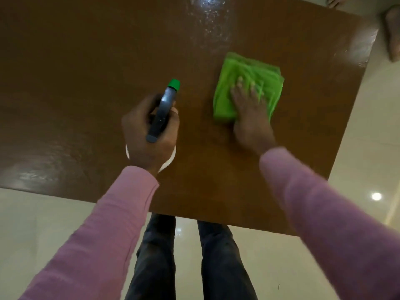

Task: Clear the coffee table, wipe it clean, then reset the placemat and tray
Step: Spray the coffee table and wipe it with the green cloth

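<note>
Brown glossy tabletop (86, 61) over pale tiled floor (43, 224); surface cleared, wet droplets near the far edge. Wiping step in hand. Right hand (249, 107) lies flat, fingers spread, pressing a folded green cloth (251, 72) towards the right edge. Left hand (147, 135) is closed around a spray bottle (164, 105), held upright mid-tabletop. Next move, judged: sweep the cloth over the far wet patch. Placemat and tray not in view. A bare foot (392, 37) stands beyond the far right corner; no obstruction.

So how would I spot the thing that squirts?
Start at the big brown table. The left hand, beside the green cloth, grips the spray bottle over it. Its dark grey head ends in a bright green nozzle tip.
</note>
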### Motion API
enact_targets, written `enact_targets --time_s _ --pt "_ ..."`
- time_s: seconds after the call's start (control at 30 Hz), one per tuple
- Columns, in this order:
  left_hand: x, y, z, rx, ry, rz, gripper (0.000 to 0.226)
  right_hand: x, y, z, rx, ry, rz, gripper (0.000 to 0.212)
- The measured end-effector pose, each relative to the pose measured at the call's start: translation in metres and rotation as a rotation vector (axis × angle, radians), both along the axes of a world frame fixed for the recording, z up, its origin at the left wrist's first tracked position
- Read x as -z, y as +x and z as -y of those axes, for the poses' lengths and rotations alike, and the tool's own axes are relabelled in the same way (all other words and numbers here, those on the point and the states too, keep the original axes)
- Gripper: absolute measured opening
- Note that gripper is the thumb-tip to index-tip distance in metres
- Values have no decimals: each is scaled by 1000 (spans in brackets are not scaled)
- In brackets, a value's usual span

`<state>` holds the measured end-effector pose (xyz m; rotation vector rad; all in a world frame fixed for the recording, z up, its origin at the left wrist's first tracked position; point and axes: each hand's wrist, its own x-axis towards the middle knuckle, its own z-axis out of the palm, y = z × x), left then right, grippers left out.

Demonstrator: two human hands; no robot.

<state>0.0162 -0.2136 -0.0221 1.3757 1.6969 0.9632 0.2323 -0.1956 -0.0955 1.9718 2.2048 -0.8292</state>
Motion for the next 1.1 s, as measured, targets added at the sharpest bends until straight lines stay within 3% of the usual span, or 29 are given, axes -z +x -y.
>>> enact_targets --time_s 0.13,0.23,0.33,0.43,0.53,0.63,0.73,0.83,1.0,1.1 --pt "8 0 3 8 -27 -5 24 12 6 -162 44 27 85 71" --pt "9 -2 -1 -8 -17 9 23 13 -5 -161 3 83 144 72" --pt "7 -8 -4 34 -9 60 14 14 -18 -60 -101 120 97 79" --pt "7 -14 -7 69 -27 88 15 6 -36 91 -156 23 47 88" --pt "-1 -27 -8 67 -61 150 14 -8 -64 231 -268 -97 117 99" --pt "-2 -55 1 104 -84 129 11 -15 -76 275 -293 -198 82 104" --pt "1 -86 18 154 -110 62 9 -10 -75 212 -223 -157 58 105" --pt "4 -106 37 165 -160 2 10 -6 -74 81 -68 -94 2 83" --pt "9 -114 51 126 -165 -25 18 6 -75 -127 3 -26 76 74" --pt "13 -111 48 133 -142 -80 24 4 -89 -155 46 -3 110 69"
